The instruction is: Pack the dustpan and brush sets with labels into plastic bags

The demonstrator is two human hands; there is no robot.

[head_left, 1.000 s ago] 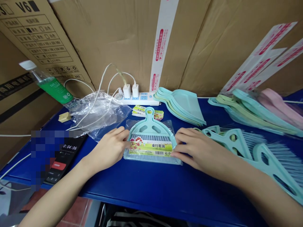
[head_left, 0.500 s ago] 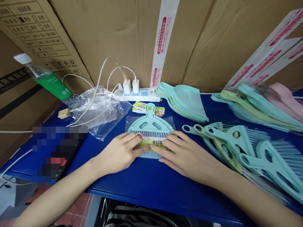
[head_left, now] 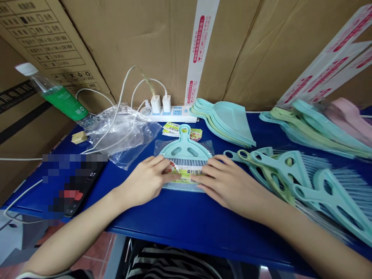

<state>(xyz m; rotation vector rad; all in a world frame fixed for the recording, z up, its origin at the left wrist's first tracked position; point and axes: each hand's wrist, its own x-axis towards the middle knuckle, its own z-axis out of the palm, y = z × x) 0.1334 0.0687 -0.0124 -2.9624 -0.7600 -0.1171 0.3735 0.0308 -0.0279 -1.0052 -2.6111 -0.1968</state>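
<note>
- A deep-blue table (head_left: 180, 226) before me, faintly glossy under soft light
- Brown cardboard cartons (head_left: 130, 42) walling its back, strips of red-printed white tape (head_left: 200, 48) on them
- Reddish floor tiles (head_left: 97, 248) showing below

Left grip (head_left: 142, 180), right grip (head_left: 232, 184), on bagged dustpan (head_left: 186, 155)

Turquoise dustpan and brush set (head_left: 183, 152), bagged in clear plastic (head_left: 158, 146), flat, label (head_left: 184, 171) across bristles (head_left: 188, 162)

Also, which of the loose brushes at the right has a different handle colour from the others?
The yellow-green brush, whose handle ring is second from the left in the pile; the other brushes visible there are light blue.
</note>
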